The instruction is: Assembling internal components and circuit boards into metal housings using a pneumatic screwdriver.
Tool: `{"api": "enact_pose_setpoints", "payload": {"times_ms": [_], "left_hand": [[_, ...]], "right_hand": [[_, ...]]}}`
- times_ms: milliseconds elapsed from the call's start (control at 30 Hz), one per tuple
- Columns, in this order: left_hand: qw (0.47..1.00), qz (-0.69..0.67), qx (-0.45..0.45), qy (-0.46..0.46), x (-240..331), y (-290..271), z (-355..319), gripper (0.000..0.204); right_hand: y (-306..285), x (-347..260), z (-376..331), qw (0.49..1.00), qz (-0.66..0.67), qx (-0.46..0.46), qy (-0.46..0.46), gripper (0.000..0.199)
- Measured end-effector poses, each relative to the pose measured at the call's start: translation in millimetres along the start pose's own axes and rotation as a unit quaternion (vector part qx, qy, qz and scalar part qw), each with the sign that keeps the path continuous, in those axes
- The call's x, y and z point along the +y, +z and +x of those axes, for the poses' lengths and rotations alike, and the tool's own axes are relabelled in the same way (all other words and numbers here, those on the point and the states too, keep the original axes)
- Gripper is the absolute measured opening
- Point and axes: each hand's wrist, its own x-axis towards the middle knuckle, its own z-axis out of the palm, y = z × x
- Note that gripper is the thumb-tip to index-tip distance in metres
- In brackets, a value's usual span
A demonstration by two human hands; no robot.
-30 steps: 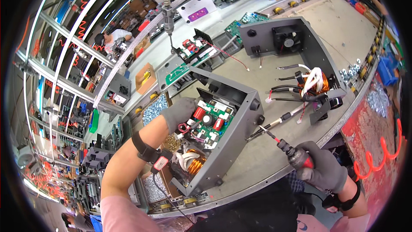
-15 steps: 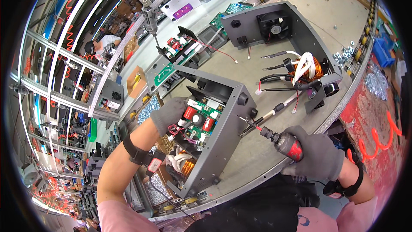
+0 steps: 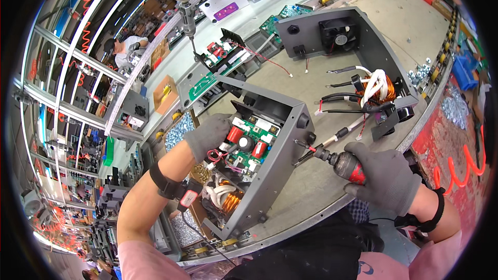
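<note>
- Head view: a grey metal case (image 3: 270,150) is tilted on the worktop (image 3: 311,186), steadied by the left hand (image 3: 207,136), its grip resting on the circuit board (image 3: 249,137) inside.
- The right hand (image 3: 386,176) is clamped around a red screwdriver (image 3: 337,161), tip at the case wall.
- A slip is judged possible if the case shifts, scratching the wall.

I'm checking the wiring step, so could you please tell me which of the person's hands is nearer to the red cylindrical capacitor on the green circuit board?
Left. The left hand rests inside the grey metal housing, right beside the red cylindrical capacitor. The right hand is outside the housing wall, gripping a red-and-black electric screwdriver.
</note>
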Motion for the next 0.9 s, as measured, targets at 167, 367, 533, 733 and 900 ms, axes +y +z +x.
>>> {"api": "enact_pose_setpoints", "payload": {"times_ms": [167,367,533,733,900], "left_hand": [[1.000,0.013,-0.008,0.000,3,-3,3,0.035],[0.796,-0.461,-0.017,-0.392,31,-63,-4,0.035],[0.588,-0.725,0.191,-0.302,43,-83,-41,0.031],[0.558,-0.775,0.194,-0.227,91,-88,-37,0.027],[0.525,-0.782,0.236,-0.238,112,-87,-39,0.022]], "right_hand": [[-1,-6,2,0.999,-0.036,0.001,0.009,0.060],[-7,-5,-2,0.999,-0.021,0.042,0.019,0.073],[-3,-17,-9,0.989,0.080,0.120,0.016,0.077],[-2,-51,13,0.978,0.129,0.143,-0.082,0.068],[7,-65,21,0.971,0.138,0.149,-0.130,0.066]]}}
